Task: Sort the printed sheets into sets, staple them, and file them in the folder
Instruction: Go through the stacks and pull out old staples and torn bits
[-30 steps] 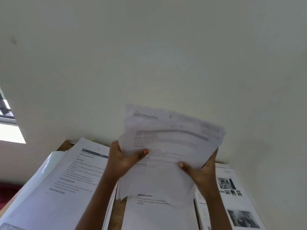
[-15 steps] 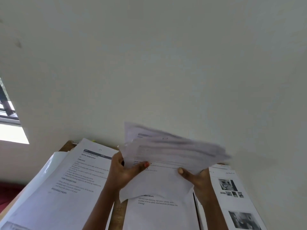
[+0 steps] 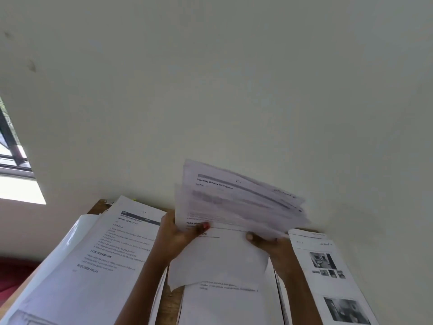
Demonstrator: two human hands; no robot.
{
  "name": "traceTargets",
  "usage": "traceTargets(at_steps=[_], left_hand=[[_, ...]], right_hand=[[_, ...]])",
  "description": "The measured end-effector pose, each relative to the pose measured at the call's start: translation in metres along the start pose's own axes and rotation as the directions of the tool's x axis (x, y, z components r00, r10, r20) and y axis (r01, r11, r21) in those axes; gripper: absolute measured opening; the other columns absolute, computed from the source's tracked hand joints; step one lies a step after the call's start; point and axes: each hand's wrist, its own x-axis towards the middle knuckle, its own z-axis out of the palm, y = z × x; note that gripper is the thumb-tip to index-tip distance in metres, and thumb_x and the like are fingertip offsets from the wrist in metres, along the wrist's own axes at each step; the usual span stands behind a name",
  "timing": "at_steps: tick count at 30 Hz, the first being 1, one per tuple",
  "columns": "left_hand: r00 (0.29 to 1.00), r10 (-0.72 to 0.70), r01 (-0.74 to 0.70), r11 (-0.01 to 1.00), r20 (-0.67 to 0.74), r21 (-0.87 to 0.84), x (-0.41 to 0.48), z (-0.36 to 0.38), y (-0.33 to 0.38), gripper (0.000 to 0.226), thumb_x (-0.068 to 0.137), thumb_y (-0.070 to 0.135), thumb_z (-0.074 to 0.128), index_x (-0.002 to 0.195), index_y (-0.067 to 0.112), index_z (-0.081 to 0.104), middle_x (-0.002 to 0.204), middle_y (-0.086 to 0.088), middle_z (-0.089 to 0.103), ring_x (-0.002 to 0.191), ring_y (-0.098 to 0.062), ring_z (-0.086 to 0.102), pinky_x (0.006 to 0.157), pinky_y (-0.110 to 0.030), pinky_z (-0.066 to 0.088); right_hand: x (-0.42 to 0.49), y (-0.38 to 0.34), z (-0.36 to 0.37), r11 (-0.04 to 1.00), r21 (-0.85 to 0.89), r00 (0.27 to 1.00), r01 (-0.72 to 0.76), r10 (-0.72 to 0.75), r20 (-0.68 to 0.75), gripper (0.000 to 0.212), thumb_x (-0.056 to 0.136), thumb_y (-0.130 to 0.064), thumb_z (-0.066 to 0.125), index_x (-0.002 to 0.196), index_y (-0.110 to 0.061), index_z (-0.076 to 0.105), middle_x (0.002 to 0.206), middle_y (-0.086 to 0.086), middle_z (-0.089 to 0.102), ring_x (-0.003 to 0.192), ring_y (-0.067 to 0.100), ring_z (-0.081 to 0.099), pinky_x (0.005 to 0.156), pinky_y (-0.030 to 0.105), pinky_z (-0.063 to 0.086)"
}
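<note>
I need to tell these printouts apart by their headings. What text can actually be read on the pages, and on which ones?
"INITIAL SCENE SETUP", "TASK GOAL", "TASK DESCRIPTION", "REQUIRED PROPS": left sheet; its body text is too small.
"Repotting Window Sill Planters", roughly: held stack, top page; the rest is blurred by motion.
Handwriting near the top corner: right sheet with photos; unreadable.
Two lines of print: middle sheet; too blurred.

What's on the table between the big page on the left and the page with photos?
In the head view, a middle pile of printed sheets lies there, with both arms and the held sheets above it.
</note>
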Motion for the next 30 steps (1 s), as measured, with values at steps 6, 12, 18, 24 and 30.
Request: traceTargets(at_steps=[6,12,18,24,30], left_hand=[[0.996,-0.048,0.044,0.998,-0.069,-0.05,0.0,0.004,0.005,0.028,0.058,0.04,0.083,0.082,0.03,0.071,0.086,0.011,0.076,0.074,-0.019,0.074,0.057,-0.029,0.059],[0.996,-0.081,0.082,0.996,-0.046,0.033,-0.01,0.003,-0.011,0.035,0.055,0.052,0.076,0.085,0.034,0.073,0.088,0.013,0.075,0.076,-0.015,0.073,0.057,-0.029,0.059],[0.995,-0.095,0.097,0.993,-0.035,0.072,0.004,-0.003,-0.003,0.04,0.055,0.05,0.083,0.084,0.026,0.068,0.085,0.021,0.073,0.076,-0.01,0.072,0.059,-0.026,0.059],[0.969,-0.248,0.244,0.956,-0.006,-0.16,0.004,-0.01,-0.004,0.049,0.057,0.027,0.084,0.102,0.01,0.073,0.097,-0.005,0.076,0.089,-0.024,0.073,0.077,-0.042,0.059],[0.874,-0.485,0.479,0.86,0.009,-0.173,-0.026,0.002,-0.044,0.045,0.054,0.02,0.079,0.099,0.012,0.075,0.094,-0.005,0.076,0.089,-0.029,0.072,0.081,-0.047,0.058]], right_hand=[[-0.001,-0.009,0.003,0.994,-0.017,0.994,0.106,-0.107,-0.014,0.055,0.056,-0.021,0.086,0.105,-0.017,0.061,0.099,0.002,0.073,0.092,0.017,0.07,0.071,0.031,0.058],[-0.005,0.012,0.006,0.996,-0.08,0.999,-0.038,0.041,0.026,0.073,0.039,-0.035,0.096,0.101,-0.014,0.063,0.093,-0.001,0.074,0.085,0.016,0.071,0.065,0.028,0.057],[0.003,0.001,0.013,0.985,-0.165,0.998,-0.057,0.058,0.001,0.08,0.039,-0.054,0.09,0.103,-0.012,0.068,0.096,0.001,0.075,0.088,0.02,0.071,0.074,0.037,0.059],[0.005,-0.034,0.008,0.991,0.001,0.963,-0.136,0.132,0.236,0.052,0.072,-0.031,0.08,0.118,-0.015,0.062,0.11,0.004,0.071,0.102,0.022,0.068,0.08,0.031,0.057],[-0.018,-0.037,0.008,0.951,0.06,0.88,-0.303,0.255,0.402,0.035,0.098,-0.025,0.042,0.128,-0.017,0.059,0.124,0.006,0.065,0.11,0.019,0.062,0.088,0.03,0.052]])
